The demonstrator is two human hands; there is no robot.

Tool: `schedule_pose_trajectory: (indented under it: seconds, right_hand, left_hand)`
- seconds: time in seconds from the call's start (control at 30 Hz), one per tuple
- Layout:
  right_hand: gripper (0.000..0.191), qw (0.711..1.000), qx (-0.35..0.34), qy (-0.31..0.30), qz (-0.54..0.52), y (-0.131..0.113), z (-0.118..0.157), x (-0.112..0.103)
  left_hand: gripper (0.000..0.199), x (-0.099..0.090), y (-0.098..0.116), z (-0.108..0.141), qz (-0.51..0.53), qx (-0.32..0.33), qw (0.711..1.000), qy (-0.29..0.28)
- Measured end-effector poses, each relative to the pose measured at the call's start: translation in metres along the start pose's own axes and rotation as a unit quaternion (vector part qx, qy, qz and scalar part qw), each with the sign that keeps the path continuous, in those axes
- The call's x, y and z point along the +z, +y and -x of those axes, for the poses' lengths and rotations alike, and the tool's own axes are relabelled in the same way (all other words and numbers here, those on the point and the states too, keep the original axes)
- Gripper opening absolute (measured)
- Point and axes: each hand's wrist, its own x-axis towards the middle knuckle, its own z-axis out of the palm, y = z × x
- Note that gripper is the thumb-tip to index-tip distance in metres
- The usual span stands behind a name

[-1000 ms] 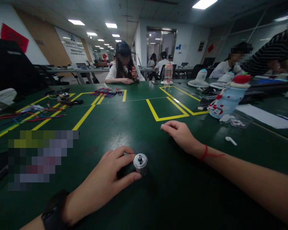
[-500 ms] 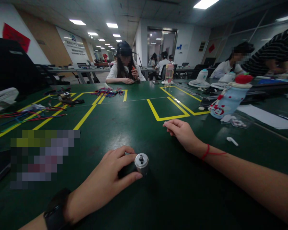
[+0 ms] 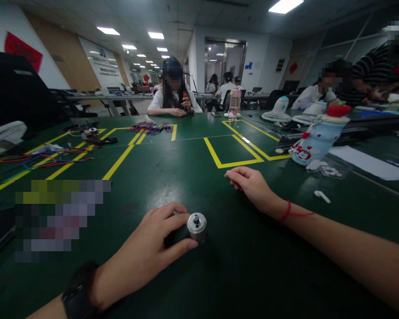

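A small silver metal cylinder (image 3: 197,227), like a motor with a short shaft on top, stands upright on the green table (image 3: 146,190). My left hand (image 3: 153,243) has its thumb and fingers around the cylinder's left side, touching it. My right hand (image 3: 248,180) rests on the table further off to the right, near the yellow tape (image 3: 241,164). Its fingers are curled with the fingertips pressed together; whatever they may hold is too small or hidden to make out.
Bundled wires (image 3: 151,128) and loose red and blue wires (image 3: 53,158) lie at the left and back. On the right are a blue bottle (image 3: 314,141), a white earbud (image 3: 322,196) and white paper (image 3: 369,163). A person (image 3: 174,93) sits across the table.
Both hands and the cylinder look nearly unmoved. At the far right, the person in the striped top has shifted.
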Motion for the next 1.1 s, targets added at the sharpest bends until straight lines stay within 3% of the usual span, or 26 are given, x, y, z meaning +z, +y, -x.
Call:
schedule_pose_trajectory:
  seconds: [0.8, 0.9, 1.1]
  right_hand:
    - [0.024, 0.998, -0.016, -0.042, 0.043, -0.009, 0.003, 0.002]
    - [0.02, 0.991, -0.061, -0.085, 0.085, -0.027, 0.014, 0.009]
    - [0.017, 0.944, -0.229, -0.197, 0.131, -0.063, 0.047, 0.037]
  left_hand:
    - [0.02, -0.002, 0.002, 0.001, 0.004, -0.004, 1.0, -0.013]
    - [0.02, -0.004, 0.001, 0.002, -0.001, -0.004, 1.0, -0.009]
    - [0.024, -0.001, -0.007, 0.002, -0.009, 0.007, 1.0, 0.012]
